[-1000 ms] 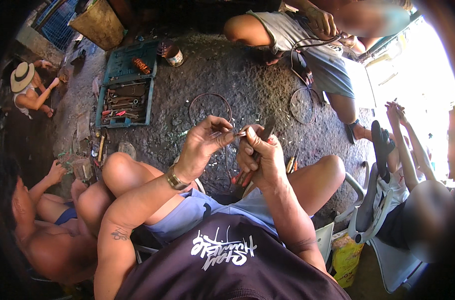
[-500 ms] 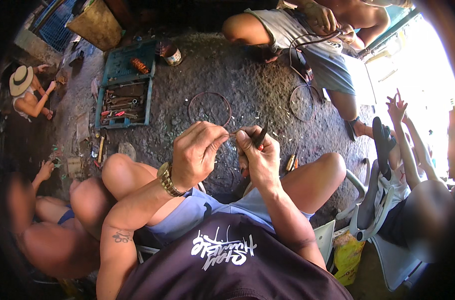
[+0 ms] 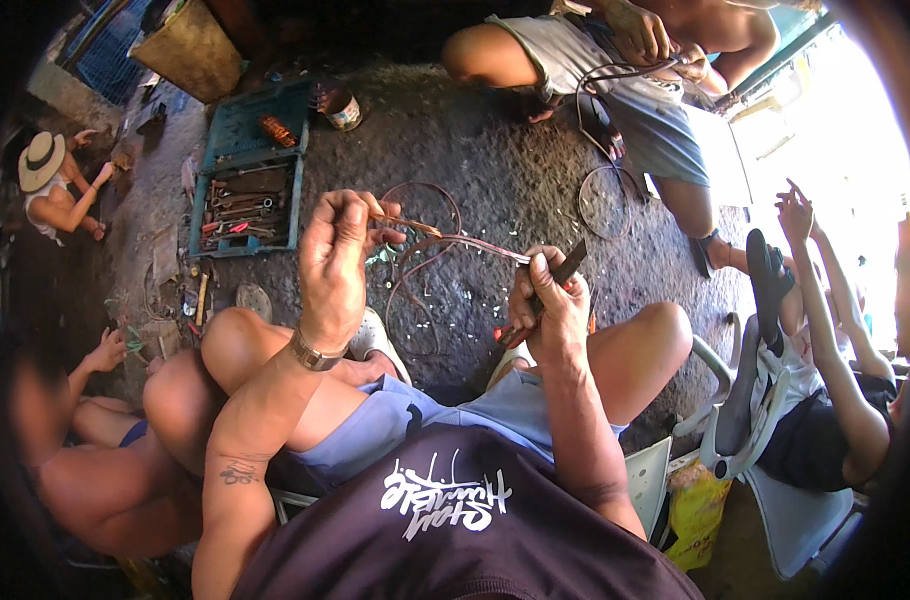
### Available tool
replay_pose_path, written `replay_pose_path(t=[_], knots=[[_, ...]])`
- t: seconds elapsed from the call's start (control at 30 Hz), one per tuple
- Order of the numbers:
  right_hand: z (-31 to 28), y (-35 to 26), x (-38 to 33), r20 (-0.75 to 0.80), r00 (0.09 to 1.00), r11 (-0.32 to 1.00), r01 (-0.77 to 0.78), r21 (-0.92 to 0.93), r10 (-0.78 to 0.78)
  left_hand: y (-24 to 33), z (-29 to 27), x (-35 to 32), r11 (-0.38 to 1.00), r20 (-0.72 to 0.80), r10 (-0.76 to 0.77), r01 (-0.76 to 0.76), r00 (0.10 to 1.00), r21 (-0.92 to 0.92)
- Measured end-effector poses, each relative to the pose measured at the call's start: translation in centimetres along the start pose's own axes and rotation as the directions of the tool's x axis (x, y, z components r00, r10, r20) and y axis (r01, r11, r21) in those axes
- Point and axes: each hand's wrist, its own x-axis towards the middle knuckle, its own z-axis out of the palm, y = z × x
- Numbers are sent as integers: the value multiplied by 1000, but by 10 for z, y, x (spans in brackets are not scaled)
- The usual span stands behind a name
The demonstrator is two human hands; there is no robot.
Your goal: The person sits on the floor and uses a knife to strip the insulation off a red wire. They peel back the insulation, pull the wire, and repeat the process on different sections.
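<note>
A thin cable (image 3: 480,247) is stretched between my hands above the floor. My left hand (image 3: 337,265) pinches its coppery, bare-looking end, with the other fingers curled. The cable runs into my right hand (image 3: 555,305), where thumb and fingers close on it. That same hand grips a knife (image 3: 572,262), its dark blade pointing up and away and a bit of red showing below the fist. Reddish-brown cable (image 3: 458,205) hangs or lies in loops beyond and below my hands; where it joins the held piece is hard to make out.
An open teal toolbox (image 3: 297,205) with wrenches lies left of centre, beside a can (image 3: 342,110). Pale scraps litter the rough floor. Opposite, a person (image 3: 640,110) handles another cable. Others sit at both sides, one near a grey chair (image 3: 795,515). A hammer (image 3: 201,298) lies at left.
My hands have moved apart, the left one up and leftward, the right one slightly rightward. More cable and its coppery end now show between them. The knife blade is more visible.
</note>
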Motion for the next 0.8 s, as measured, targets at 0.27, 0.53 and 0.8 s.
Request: replay_pose_path(t=[0.27, 0.53, 0.8], knots=[[-10, -11, 8, -129, 988, 995, 94, 38, -88, 16, -11, 16, 995, -122, -27, 15, 992, -97], [8, 3, 8, 15, 1000, 968, -1, 249, -3, 7, 6, 7, 947, 40, -194, 198, 980, -254], [34, 43, 31, 41, 999, 1000, 1, -27, 0, 4, 5, 10, 954, 104, -171, 191, 980, -232]])
